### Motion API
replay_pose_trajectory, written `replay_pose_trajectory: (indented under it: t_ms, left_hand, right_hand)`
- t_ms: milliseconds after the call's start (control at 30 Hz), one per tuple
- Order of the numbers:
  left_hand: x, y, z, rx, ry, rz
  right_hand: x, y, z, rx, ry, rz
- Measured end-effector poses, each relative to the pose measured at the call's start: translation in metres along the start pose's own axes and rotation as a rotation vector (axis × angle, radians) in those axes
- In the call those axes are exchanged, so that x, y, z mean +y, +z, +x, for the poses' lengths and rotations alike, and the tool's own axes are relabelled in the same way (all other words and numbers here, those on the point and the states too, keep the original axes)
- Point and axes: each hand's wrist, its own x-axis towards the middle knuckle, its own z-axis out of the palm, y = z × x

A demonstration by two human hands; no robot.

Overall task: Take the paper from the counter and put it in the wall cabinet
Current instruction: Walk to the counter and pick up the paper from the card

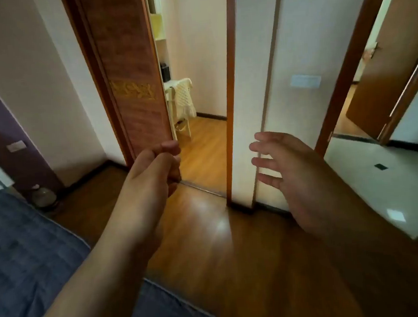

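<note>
where the view looks down a hallway, both bare arms reach forward over a wooden floor [209,245].

left hand [154,167]: fingers curled in toward the palm, loosely closed; nothing can be seen inside it. it hangs in front of the lower edge of a brown wooden door [127,72], which carries a band of gold leaf carving across it.

right hand [290,167]: fingers spread apart, palm turned inward, empty, held in front of a white wall section [254,81].

paper: not visible anywhere in view; neither hand holds it. counter and wall cabinet likewise out of sight.

doorway [198,97], between door and white wall: opens onto a small room with wooden flooring, a pale chair [180,105] draped with a cream knitted cloth, a dark box on a shelf above it.

right side: a second brown door [388,54] standing ajar, a pale glossy tiled floor [378,183] beyond it, a light switch plate [305,81] on the wall.

left side: a blue checked bed cover [23,245], a purple wall [0,118] with a socket, a round clear jar [43,196] on the floor at its foot.
</note>
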Motion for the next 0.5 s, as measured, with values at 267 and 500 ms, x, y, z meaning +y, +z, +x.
replay_pose_trajectory:
  t_ms: [267,500]
  left_hand:
    - [-0.095,0.028,0.039,-0.028,-0.188,0.124]
    - [-0.15,0.094,0.092,-0.022,-0.328,0.185]
  right_hand:
    - [0.106,-0.009,0.045,0.091,0.366,-0.053]
    - [0.158,-0.049,0.12,0.036,0.442,-0.037]
